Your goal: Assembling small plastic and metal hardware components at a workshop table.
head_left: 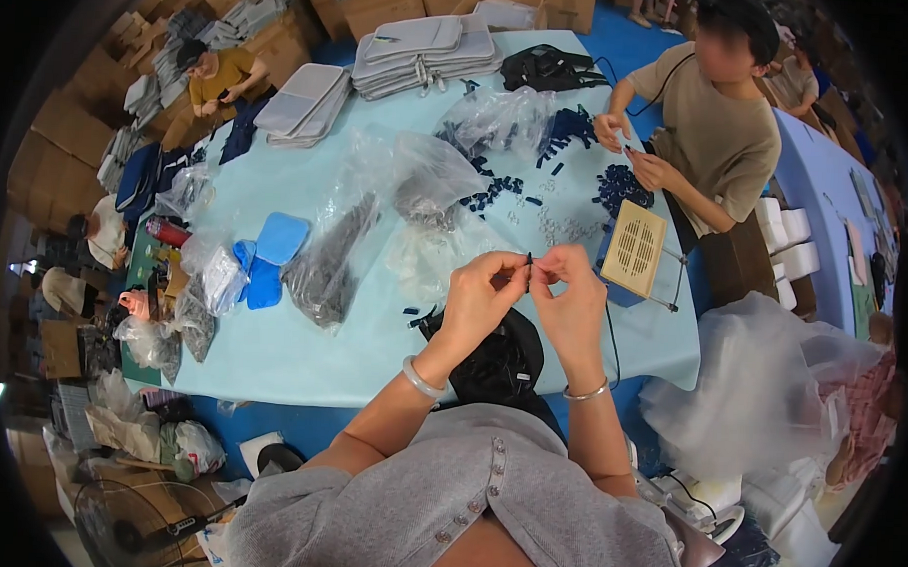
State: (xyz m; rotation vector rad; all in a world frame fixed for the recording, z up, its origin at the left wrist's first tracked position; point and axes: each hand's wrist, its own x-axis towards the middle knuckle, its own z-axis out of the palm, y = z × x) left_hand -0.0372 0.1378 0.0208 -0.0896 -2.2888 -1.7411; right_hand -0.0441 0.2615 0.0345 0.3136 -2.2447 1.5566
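Observation:
Close together over the table's near edge, my left hand [486,297] and my right hand [567,299] pinch a small dark piece [529,259] between their fingertips. It looks narrow and black; its exact kind is too small to make out. Below my hands a black fabric item [501,360] lies at the table edge against me. Beyond them, small dark-blue strips [492,192] and tiny clear or metallic pieces [566,227] are scattered. A clear plastic bag [425,248] lies just left of my hands.
On the light-blue table [261,362] stand a beige-fronted box [635,250] at right, a bag of dark small parts [330,264], blue pouches [281,239] and stacked grey cases [422,52]. A co-worker [720,123] handles small parts at the far right. A fan [130,532] stands lower left.

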